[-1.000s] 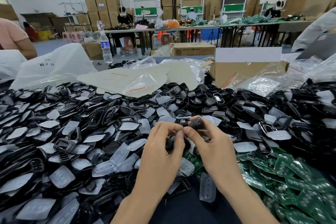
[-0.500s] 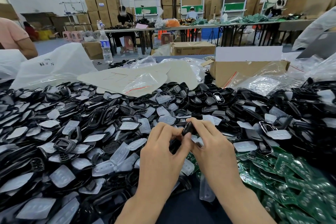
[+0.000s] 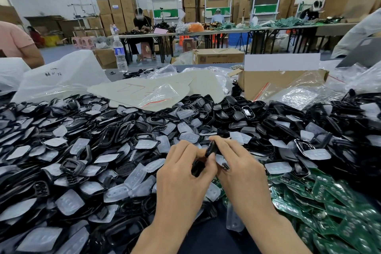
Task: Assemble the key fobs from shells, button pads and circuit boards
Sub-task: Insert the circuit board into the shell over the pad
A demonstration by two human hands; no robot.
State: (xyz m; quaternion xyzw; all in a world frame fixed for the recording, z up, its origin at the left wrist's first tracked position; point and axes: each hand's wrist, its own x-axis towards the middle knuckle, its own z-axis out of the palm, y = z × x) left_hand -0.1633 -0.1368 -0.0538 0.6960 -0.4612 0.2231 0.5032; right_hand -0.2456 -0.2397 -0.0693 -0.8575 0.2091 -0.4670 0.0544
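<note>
Little can be read. A white plastic bag (image 3: 61, 76) on the worktop carries a short line of black handwriting that seems to end in "96"; the marks before it are not legible. A pale cardboard sheet (image 3: 144, 88) bears red handwritten strokes too faint to read. The brown carton (image 3: 218, 59) behind has a small round logo and a printed line cut off at its lower edge. The water bottle (image 3: 119, 53) has a blue label and a stacked box (image 3: 115, 7) a blue sticker, both too small to read.
</note>
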